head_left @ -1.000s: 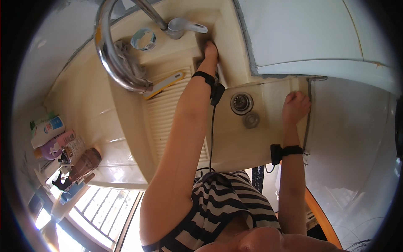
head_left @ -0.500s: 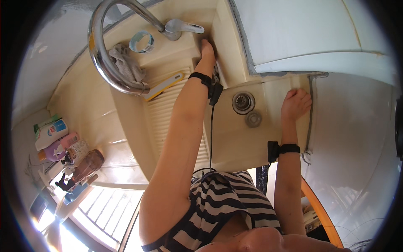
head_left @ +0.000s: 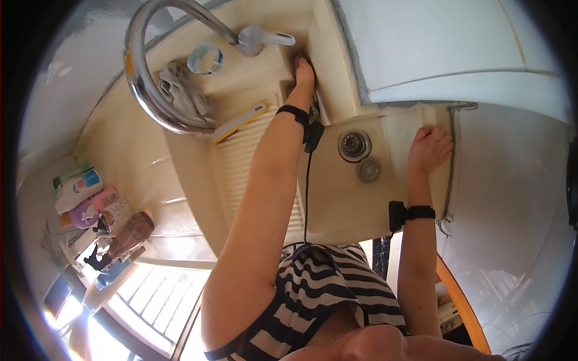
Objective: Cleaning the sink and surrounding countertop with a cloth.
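Observation:
My left hand [head_left: 305,75] reaches into the back corner of the beige sink [head_left: 337,207], just below the faucet lever [head_left: 265,38]. Its fingers look curled together, and whatever they hold is hidden in the shaded corner. Under that wrist lies a partly covered, dark and whitish item [head_left: 314,107] that I cannot make out. On the ledge at the sink's right side rests my right hand [head_left: 430,149], fingers curled in, with nothing seen in it. Each wrist wears a black strap with a small box.
A chrome faucet [head_left: 135,78] arches over the left side. Near it are a grey cloth [head_left: 180,93], a roll of tape [head_left: 205,59] and a yellow-and-white cutter-like tool [head_left: 241,122] on the ribbed washboard. A drain [head_left: 354,146] and several bottles [head_left: 81,189] are also there.
My left hand has shifted slightly right and nearer, away from the faucet lever. My right hand stays on the ledge. The whole view has moved a little.

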A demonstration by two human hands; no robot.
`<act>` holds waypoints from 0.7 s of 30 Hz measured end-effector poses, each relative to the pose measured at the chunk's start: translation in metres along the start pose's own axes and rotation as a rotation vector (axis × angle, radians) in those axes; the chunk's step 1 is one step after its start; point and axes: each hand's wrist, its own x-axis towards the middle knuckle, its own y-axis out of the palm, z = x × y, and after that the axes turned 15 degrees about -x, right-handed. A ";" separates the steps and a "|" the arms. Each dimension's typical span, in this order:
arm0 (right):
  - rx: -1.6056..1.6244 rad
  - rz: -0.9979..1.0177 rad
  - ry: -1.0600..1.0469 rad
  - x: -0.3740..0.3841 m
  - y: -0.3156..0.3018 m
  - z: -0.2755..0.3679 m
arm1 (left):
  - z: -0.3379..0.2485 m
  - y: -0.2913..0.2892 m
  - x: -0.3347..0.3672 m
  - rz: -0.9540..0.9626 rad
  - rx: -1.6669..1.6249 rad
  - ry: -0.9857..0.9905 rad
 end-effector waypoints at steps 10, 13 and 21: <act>0.063 0.024 0.012 0.000 0.002 0.001 | -0.060 -0.028 -0.075 0.057 -0.538 0.058; 0.046 0.024 0.006 0.001 0.000 0.001 | -0.076 -0.028 -0.084 0.093 -0.626 -0.124; 0.118 0.031 0.012 0.009 -0.016 0.018 | 0.006 -0.044 0.011 0.153 0.522 0.119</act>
